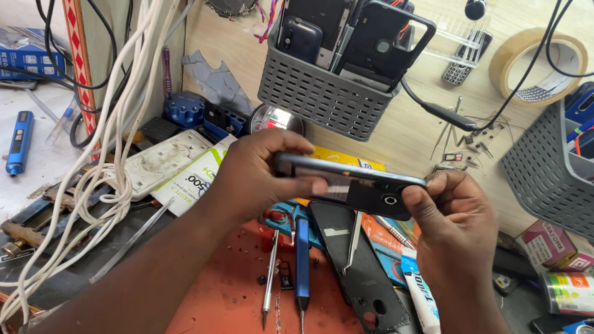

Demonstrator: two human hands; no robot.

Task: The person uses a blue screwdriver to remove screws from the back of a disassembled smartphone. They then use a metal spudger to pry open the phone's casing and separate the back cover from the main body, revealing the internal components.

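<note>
Pressing along the edges of a dark slab-shaped smartphone [348,185], the left hand [257,177] and right hand [455,224] grip it, each closed on one end, held level above the red work mat [226,315] on the table. Judging by this, the casing is being seated; next calls for even thumb pressure.

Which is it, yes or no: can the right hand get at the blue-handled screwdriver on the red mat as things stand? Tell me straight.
Probably not at once. The right hand and left hand both grip the phone. The blue-handled screwdriver lies uncovered on the red mat just below, so the path looks free once the hand lets go.
</note>
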